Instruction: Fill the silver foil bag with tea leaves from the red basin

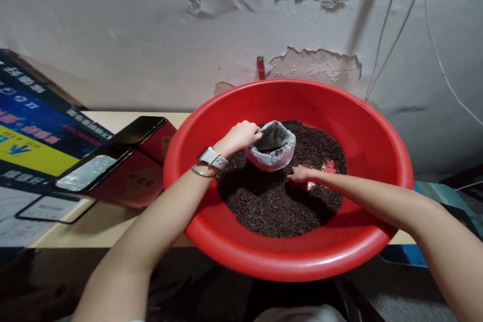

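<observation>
A wide red plastic basin (pixel 302 261) holds a heap of dark, dried loose tea leaves (pixel 264 211). My left hand (pixel 243 136), with a white-strapped watch on its wrist, is closed on the rim of a clear plastic bag (pixel 273 161). The bag stands open at the top, upright in the basin, with some dark leaves inside. Just right of the bag, my right hand (pixel 301 175) is down at the leaves with its fingers curled into them; the fingertips are partly hidden. Beside that wrist, a red printed packet (pixel 329 166) lies partly in the leaves.
Left of the basin, black-and-red boxes (pixel 128 173) lie on the pale table (pixel 101 219), near a black frame-like lid (pixel 53 209). A printed blue and yellow carton (pixel 37 131) stands farther left. Behind is a peeling wall (pixel 151 35) with hanging cords (pixel 396 35) at right.
</observation>
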Demonstrator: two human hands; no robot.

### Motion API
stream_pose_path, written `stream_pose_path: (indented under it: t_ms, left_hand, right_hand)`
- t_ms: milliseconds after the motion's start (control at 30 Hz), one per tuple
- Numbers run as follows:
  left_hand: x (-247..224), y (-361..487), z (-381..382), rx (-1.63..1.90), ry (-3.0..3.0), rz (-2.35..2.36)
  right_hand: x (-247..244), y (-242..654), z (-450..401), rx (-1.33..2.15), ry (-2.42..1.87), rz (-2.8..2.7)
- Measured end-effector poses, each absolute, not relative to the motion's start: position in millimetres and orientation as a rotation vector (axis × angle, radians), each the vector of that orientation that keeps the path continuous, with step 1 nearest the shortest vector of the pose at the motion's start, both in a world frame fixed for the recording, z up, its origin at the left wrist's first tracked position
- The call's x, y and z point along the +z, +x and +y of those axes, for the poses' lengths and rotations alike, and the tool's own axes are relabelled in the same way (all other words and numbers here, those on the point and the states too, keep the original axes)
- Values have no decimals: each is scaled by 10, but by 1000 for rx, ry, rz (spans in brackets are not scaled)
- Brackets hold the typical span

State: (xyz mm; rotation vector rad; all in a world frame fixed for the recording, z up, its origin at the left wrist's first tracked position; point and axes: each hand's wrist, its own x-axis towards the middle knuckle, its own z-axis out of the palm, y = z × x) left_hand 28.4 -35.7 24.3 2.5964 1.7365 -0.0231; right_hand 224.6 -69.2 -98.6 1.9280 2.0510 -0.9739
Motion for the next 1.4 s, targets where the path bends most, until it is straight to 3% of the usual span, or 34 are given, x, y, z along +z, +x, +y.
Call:
stream_pose_path:
  t_ms: [200, 767, 1033, 1267, 1400]
  left_hand:
    - [241, 275, -342, -7, 2609, 1729]
    - [266, 303, -389, 72, 2562, 1652]
    - [276, 305, -395, 79, 2567, 1662]
    - [257, 306, -382, 51, 2579, 1678]
    - [249, 308, -369, 36, 2575, 1652]
  right_hand:
    - [-1101, 2121, -926, -1411, 1582, 1990]
    - [-1067, 2015, -1169, -1646, 1669, 1893]
    - [-680, 1814, -1116, -1421, 1379, 2260]
    - [-89, 1798, -1081, -1796, 1300, 2332]
    - [75, 1808, -924, -1949, 1526, 2613]
